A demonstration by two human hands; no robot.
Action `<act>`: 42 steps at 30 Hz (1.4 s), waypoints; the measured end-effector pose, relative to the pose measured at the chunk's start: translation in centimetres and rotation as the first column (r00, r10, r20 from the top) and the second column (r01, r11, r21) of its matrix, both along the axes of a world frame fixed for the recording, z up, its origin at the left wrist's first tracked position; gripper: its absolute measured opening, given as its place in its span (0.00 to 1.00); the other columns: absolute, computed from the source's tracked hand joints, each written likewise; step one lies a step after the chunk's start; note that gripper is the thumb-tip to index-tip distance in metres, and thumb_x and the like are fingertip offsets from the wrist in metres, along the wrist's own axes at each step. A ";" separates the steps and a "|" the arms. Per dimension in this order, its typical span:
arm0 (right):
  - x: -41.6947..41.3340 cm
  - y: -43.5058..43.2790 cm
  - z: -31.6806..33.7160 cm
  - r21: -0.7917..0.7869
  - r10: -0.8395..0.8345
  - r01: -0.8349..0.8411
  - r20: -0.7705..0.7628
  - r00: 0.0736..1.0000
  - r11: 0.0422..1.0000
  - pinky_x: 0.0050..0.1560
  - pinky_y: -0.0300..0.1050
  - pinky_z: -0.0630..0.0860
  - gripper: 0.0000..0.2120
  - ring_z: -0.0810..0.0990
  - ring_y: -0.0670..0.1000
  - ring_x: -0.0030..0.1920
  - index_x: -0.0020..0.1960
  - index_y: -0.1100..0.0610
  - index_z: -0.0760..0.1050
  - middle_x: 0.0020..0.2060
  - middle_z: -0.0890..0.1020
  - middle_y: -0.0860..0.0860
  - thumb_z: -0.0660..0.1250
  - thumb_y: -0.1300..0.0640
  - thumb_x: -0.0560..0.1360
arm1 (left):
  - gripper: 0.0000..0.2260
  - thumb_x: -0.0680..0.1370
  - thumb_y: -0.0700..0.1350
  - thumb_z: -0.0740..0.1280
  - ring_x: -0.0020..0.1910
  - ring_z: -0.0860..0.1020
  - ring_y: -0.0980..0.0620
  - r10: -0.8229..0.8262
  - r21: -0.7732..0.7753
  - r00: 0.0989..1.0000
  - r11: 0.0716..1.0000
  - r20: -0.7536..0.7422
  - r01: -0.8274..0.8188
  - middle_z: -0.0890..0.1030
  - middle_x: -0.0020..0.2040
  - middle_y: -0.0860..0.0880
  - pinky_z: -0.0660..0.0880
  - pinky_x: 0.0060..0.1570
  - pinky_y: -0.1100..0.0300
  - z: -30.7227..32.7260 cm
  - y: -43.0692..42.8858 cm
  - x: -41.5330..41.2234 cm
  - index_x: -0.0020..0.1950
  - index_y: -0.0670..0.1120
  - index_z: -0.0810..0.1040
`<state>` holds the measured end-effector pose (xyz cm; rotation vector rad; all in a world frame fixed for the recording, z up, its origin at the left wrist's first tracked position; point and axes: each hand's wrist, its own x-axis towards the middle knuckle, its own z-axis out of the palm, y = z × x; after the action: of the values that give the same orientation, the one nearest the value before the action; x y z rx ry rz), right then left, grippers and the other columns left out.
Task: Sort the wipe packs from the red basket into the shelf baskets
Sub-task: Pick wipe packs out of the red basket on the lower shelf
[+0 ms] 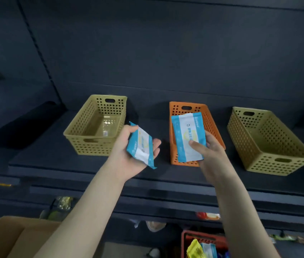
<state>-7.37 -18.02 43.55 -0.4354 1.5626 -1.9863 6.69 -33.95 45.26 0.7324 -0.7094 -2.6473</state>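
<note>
Blue wipe packs [141,148] in both hands [127,157]

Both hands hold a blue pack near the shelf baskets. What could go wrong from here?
The left hand grips its blue pack between the left yellow basket and the orange basket; released here, it would likely miss both.
The right hand pinches the other blue pack near its lower end, above the orange basket; it might slip or catch the rim.

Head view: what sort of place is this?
Probably a shop or stockroom: dark tiered shelving, plastic baskets on it, a red basket of packs and a cardboard box below.
</note>
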 end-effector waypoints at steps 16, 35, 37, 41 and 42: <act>-19.4 -10.3 -2.4 0.514 -0.336 0.311 -0.046 0.941 0.800 0.52 0.55 0.81 0.06 0.84 0.56 0.46 0.42 0.53 0.75 0.46 0.84 0.55 0.70 0.52 0.75 | 0.07 0.80 0.55 0.62 0.47 0.82 0.48 0.103 -0.387 0.925 0.921 0.365 0.049 0.83 0.50 0.49 0.80 0.43 0.50 -3.2 -9.1 -14.4 0.52 0.53 0.77; -23.6 -17.2 -9.1 0.822 -0.340 0.292 -0.128 0.932 0.490 0.44 0.44 0.78 0.15 0.80 0.52 0.46 0.56 0.60 0.72 0.53 0.80 0.56 0.65 0.49 0.78 | 0.09 0.77 0.38 0.67 0.52 0.82 0.44 0.002 -0.193 0.946 0.979 0.323 0.064 0.84 0.54 0.41 0.78 0.49 0.51 -6.9 -15.4 -17.3 0.56 0.43 0.79; -23.4 -17.3 -8.9 0.834 -0.325 0.262 -0.105 0.940 0.487 0.44 0.44 0.77 0.17 0.80 0.52 0.47 0.61 0.59 0.72 0.53 0.79 0.56 0.66 0.50 0.77 | 0.10 0.77 0.37 0.65 0.56 0.81 0.43 -0.018 -0.179 0.957 0.981 0.290 0.073 0.83 0.57 0.41 0.78 0.51 0.51 -6.9 -15.7 -17.2 0.58 0.43 0.78; -23.3 -17.5 -7.8 0.839 -0.229 0.201 -0.094 0.969 0.506 0.44 0.44 0.74 0.13 0.78 0.52 0.47 0.59 0.61 0.72 0.50 0.78 0.54 0.65 0.54 0.78 | 0.11 0.78 0.38 0.64 0.55 0.82 0.46 -0.045 -0.212 0.972 0.973 0.230 0.096 0.84 0.55 0.44 0.78 0.53 0.52 -6.1 -15.9 -17.2 0.59 0.44 0.79; -23.1 -17.5 -7.3 0.836 -0.197 0.196 -0.107 0.974 0.512 0.43 0.44 0.72 0.12 0.77 0.53 0.47 0.58 0.61 0.73 0.49 0.78 0.54 0.64 0.55 0.79 | 0.11 0.78 0.38 0.65 0.53 0.82 0.47 -0.049 -0.238 0.975 0.966 0.216 0.101 0.84 0.54 0.44 0.79 0.51 0.54 -5.8 -15.9 -17.3 0.59 0.45 0.80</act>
<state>-30.49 -35.52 36.28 0.1694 2.4140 -1.0855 -10.66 -49.81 39.49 0.9348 -1.1227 -2.5050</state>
